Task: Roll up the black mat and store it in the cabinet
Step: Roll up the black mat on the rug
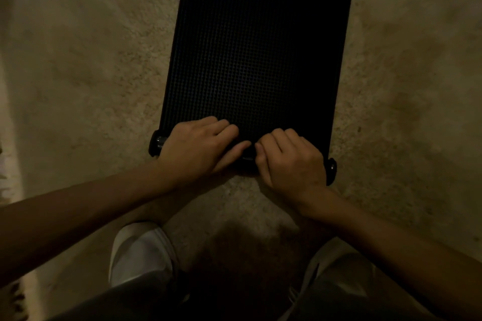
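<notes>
The black mat (257,52), with a fine grid texture, lies on a beige carpet and stretches away from me. Its near end is curled into a tight roll whose two ends stick out past my hands. My left hand (200,146) presses on the left half of the roll, fingers curled over its top. My right hand (292,161) grips the right half the same way. The thumbs nearly touch at the middle. The cabinet is not in view.
Shaggy beige carpet (86,81) surrounds the mat on all sides. My knees and a white shoe (140,253) are at the bottom of the view, close behind the roll. The scene is dim.
</notes>
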The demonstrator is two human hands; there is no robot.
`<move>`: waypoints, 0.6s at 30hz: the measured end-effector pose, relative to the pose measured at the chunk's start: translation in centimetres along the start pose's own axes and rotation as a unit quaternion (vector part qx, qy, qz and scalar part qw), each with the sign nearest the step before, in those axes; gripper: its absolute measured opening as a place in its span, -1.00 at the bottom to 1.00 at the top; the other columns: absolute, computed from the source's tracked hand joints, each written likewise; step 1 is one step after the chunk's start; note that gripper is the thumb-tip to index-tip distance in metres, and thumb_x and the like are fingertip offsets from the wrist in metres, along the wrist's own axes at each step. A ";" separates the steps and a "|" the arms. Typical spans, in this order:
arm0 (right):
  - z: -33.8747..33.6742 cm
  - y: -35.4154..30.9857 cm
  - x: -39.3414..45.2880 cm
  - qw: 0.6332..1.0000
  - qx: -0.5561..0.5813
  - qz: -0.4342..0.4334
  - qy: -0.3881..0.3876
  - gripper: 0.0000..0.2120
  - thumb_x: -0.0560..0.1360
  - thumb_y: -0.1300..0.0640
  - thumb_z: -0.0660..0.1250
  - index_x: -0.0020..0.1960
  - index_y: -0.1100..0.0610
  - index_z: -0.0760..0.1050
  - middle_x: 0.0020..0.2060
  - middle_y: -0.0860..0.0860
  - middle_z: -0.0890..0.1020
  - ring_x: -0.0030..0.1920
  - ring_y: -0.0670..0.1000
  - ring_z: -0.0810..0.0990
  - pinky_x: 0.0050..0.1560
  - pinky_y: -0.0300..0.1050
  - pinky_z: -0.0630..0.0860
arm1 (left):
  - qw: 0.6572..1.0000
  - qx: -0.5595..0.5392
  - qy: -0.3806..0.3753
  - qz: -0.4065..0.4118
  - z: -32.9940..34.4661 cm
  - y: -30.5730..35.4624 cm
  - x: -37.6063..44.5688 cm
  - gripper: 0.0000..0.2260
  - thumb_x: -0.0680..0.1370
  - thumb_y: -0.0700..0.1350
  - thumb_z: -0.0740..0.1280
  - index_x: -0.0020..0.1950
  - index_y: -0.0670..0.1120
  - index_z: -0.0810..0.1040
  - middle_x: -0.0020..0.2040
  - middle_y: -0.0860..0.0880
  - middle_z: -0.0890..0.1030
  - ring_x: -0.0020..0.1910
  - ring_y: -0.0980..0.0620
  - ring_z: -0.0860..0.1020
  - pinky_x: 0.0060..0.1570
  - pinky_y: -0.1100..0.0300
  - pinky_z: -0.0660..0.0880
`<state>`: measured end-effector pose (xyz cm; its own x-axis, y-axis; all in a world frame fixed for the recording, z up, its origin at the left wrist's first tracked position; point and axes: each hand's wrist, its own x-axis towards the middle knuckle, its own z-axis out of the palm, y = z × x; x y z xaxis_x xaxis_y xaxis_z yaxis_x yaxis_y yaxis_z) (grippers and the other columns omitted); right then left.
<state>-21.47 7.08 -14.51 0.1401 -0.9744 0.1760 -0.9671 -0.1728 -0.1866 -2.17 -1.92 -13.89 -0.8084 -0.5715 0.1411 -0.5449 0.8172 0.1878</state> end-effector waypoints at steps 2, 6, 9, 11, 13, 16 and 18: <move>0.1 0.1 0.2 1.000 -0.004 0.009 0.010 -0.67 0.69 0.06 0.09 -0.13 0.14 0.50 -0.28 0.06 0.51 -0.28 0.06 0.44 -0.30 -0.07 0.33 | 1.000 0.004 0.001 0.010 0.0 0.1 0.0 -0.68 0.67 0.07 0.15 -0.12 -0.10 0.50 -0.22 -0.06 0.53 -0.27 -0.05 0.49 -0.36 0.16 0.29; -0.1 0.1 0.8 0.999 0.004 0.040 0.021 -0.69 0.68 0.09 0.10 -0.18 0.11 0.46 -0.34 0.02 0.50 -0.35 0.02 0.42 -0.36 -0.14 0.25 | 0.998 0.027 0.034 -0.044 -0.1 1.0 -1.1 -0.73 0.64 0.03 0.18 -0.01 -0.14 0.53 -0.08 -0.13 0.54 -0.16 -0.13 0.45 -0.16 -0.04 0.38; -0.5 0.3 1.5 0.998 0.005 0.069 0.008 -0.71 0.67 0.10 0.13 -0.18 0.11 0.47 -0.38 0.00 0.52 -0.41 0.00 0.43 -0.42 -0.17 0.20 | 0.998 0.021 0.027 -0.050 0.3 1.7 -1.6 -0.69 0.63 0.07 0.15 0.07 -0.15 0.51 -0.04 -0.15 0.53 -0.14 -0.15 0.42 -0.14 -0.05 0.34; -0.7 0.4 1.9 0.997 0.009 0.073 -0.007 -0.72 0.67 0.10 0.16 -0.19 0.12 0.48 -0.39 0.01 0.53 -0.42 0.00 0.44 -0.43 -0.15 0.21 | 0.997 0.054 0.037 -0.029 0.7 1.2 -1.4 -0.69 0.63 0.06 0.14 0.07 -0.15 0.51 -0.05 -0.14 0.56 -0.15 -0.15 0.44 -0.17 -0.04 0.36; -0.9 0.7 2.4 0.996 0.021 0.084 -0.030 -0.72 0.67 0.09 0.17 -0.19 0.12 0.47 -0.39 0.01 0.54 -0.43 0.02 0.47 -0.45 -0.14 0.24 | 0.996 0.087 0.036 -0.007 1.1 0.6 -0.5 -0.70 0.65 0.06 0.12 0.03 -0.14 0.49 -0.09 -0.11 0.56 -0.17 -0.12 0.45 -0.22 -0.02 0.35; -1.1 0.7 2.7 0.997 0.005 0.068 -0.032 -0.69 0.70 0.07 0.14 -0.16 0.13 0.47 -0.34 0.03 0.55 -0.33 0.04 0.50 -0.42 -0.08 0.33 | 0.995 0.092 0.026 0.000 1.4 0.1 0.8 -0.71 0.67 0.06 0.07 -0.03 -0.12 0.43 -0.13 -0.10 0.53 -0.19 -0.11 0.44 -0.26 0.02 0.32; -0.9 0.1 2.2 0.998 -0.043 0.045 -0.014 -0.70 0.71 0.07 0.12 -0.11 0.14 0.49 -0.26 0.07 0.54 -0.24 0.09 0.48 -0.30 -0.02 0.37 | 0.996 0.083 0.024 -0.008 1.4 0.0 1.1 -0.72 0.67 0.05 0.05 -0.03 -0.11 0.40 -0.15 -0.10 0.53 -0.20 -0.10 0.46 -0.28 0.04 0.33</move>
<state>-21.41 5.03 -13.30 0.0569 -0.9892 0.1347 -0.9906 -0.0727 -0.1160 -3.36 -2.45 -15.09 -0.7897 -0.5845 0.1865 -0.5906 0.8065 0.0272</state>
